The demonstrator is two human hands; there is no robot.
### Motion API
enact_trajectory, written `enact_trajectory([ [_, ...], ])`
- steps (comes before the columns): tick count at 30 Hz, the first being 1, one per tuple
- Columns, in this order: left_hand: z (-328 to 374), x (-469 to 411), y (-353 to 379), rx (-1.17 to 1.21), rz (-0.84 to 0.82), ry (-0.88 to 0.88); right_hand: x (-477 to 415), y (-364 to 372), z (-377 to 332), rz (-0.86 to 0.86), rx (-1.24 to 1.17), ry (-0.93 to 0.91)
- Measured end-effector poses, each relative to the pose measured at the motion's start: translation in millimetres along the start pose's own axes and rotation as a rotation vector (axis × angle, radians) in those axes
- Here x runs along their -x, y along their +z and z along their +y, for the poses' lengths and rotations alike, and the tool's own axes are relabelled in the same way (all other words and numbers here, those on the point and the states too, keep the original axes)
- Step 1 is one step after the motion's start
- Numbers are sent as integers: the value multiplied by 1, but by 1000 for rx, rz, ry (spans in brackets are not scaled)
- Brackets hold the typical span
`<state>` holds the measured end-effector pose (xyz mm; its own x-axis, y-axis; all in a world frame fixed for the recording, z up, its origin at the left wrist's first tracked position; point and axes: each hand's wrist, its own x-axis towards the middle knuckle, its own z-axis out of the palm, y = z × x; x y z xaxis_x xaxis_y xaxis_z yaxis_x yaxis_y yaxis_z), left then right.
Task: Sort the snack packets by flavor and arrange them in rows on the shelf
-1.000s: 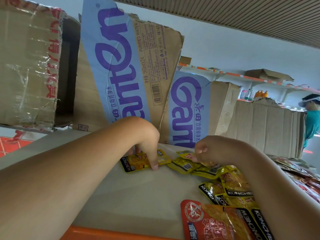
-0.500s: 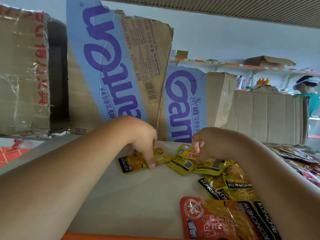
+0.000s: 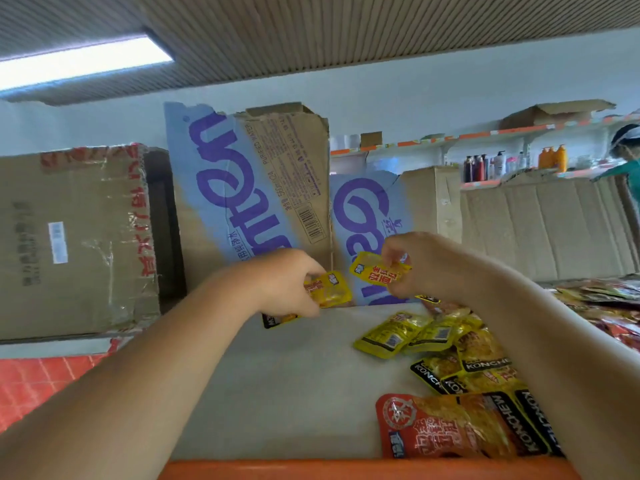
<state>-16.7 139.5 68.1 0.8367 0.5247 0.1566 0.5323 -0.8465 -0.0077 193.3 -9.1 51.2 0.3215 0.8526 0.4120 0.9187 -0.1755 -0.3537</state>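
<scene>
My left hand (image 3: 287, 284) grips a small yellow snack packet (image 3: 330, 289) just above the grey shelf (image 3: 294, 382), near the back. My right hand (image 3: 419, 263) pinches another yellow packet (image 3: 375, 271) lifted in the air beside it. The two packets are a short gap apart. A loose heap of yellow packets (image 3: 408, 334) and yellow-and-black packets (image 3: 481, 362) lies on the shelf under my right forearm. A larger red packet (image 3: 450, 427) lies at the front right.
Cardboard boxes (image 3: 249, 188) with blue print stand along the back of the shelf, and a taped box (image 3: 76, 237) at the left. More mixed packets (image 3: 606, 299) pile up at the far right. The shelf has an orange front edge (image 3: 346, 469). A person (image 3: 627, 157) stands far right.
My right hand has lifted a yellow packet off the heap and up toward the left. My left hand has raised its packet slightly off the shelf. The camera has tilted upward.
</scene>
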Motion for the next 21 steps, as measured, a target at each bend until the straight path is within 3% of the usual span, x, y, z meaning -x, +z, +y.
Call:
enact_trajectory([
  [4, -12, 46, -12, 24, 231, -39, 0, -6, -13, 95, -51, -122],
  [10, -20, 110, -30, -71, 452, -100, 14, -22, -48, 135, -60, -324],
  [16, -31, 175, -47, -73, 584, -160, 32, -20, -119, 168, -108, -477],
  [21, -72, 245, -51, -88, 672, -265, 34, 22, -200, 197, -213, -561],
])
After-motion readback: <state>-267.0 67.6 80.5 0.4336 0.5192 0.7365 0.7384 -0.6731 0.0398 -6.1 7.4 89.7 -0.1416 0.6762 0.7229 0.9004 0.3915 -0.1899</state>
